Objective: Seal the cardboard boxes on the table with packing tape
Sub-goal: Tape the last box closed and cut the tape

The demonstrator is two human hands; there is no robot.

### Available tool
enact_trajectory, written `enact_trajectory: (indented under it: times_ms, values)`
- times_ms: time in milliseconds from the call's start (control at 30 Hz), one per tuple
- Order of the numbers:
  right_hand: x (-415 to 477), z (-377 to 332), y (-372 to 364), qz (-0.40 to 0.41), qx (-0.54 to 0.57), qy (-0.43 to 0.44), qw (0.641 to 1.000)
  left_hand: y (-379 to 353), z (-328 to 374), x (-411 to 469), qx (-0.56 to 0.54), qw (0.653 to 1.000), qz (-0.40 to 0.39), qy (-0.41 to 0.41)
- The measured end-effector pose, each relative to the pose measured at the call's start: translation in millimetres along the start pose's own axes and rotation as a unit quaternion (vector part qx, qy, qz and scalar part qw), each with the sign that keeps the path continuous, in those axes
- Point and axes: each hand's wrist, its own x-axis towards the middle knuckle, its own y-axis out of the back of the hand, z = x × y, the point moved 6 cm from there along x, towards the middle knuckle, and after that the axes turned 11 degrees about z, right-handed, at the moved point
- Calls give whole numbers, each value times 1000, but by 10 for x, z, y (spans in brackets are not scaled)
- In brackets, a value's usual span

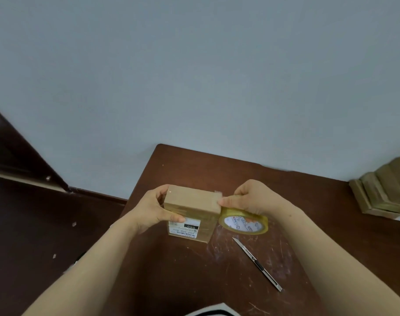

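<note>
Okay, left grip (155, 208) is wrapped round the left side of the cardboard box (192, 199), with the thumb on its near face and fingers over the far edge. The box looks to stand on the bench (194, 165), between both grips. Right grip (251, 199) clutches the tape roll (243, 222), thumb pinching at the box's top right corner, roll touching the box just under that thumb.

Risks as I judge them:
- Pulling the roll away could drag or tip the box if my left grip slackens.
- A skewed roll would crease the tape.
- Lifting the thumb early could let the end peel off.

Shipping label (185, 228) sits beside the left thumb, so tape may cover it. Utility knife (257, 263) lies on the bench below the right grip, tip toward the box. It could snag if I swing the roll down. Stack of flat cardboard (385, 190) is well off right of the right grip, not in the way.
</note>
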Motion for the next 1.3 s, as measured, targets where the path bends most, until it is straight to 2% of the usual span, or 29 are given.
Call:
enact_trajectory:
  times_ms: [167, 267, 300, 333, 400, 467, 567, 700, 767, 833, 900, 967, 1067, 1100, 1200, 1300]
  values:
    - [59, 30, -26, -9, 7, -11, 1000, 95, 230, -112, 98, 994, -57, 2]
    - [79, 36, -24, -6, 1, -8, 1000, 7, 609, -79, 164, 983, 61, -59]
    - [85, 30, -20, -3, 4, -10, 1000, -169, 738, -72, 233, 962, 86, -115]
    - [92, 24, -21, -1, 2, -11, 1000, -421, 844, -83, 319, 927, 82, -180]
    - [105, -6, -25, -4, -21, 5, 1000, -942, 873, -152, 451, 848, 42, -274]
    - [107, -15, -36, -26, -21, 22, 999, -1161, 761, -194, 542, 783, 39, -303]
    - [55, 31, -91, -81, 3, 19, 997, -1194, 732, -207, 585, 741, 62, -322]
    - [28, -4, -68, -83, 11, 25, 996, -1171, 780, -234, 589, 720, 102, -353]
    - [36, 15, -52, -38, 41, 10, 998, -1150, 779, -245, 596, 705, 128, -362]
    - [36, 63, -40, 42, 62, -2, 997, -1139, 813, -248, 602, 694, 156, -362]
    - [25, 90, -36, 105, 44, 6, 993, -1171, 824, -194, 617, 698, 130, -340]
    - [22, 72, -52, 106, 7, 10, 994, -1194, 822, -169, 608, 712, 102, -336]
    - [37, 80, -68, 92, -40, 5, 995, -1072, 850, -95, 540, 769, 68, -334]
    - [36, 78, -61, 97, -51, 4, 994, -983, 851, -78, 545, 767, 76, -329]
    - [48, 55, -62, 99, -49, 4, 994, -637, 831, -61, 615, 714, 164, -291]
    - [57, 55, -85, 104, -51, -9, 993, -609, 753, -35, 615, 724, 166, -267]
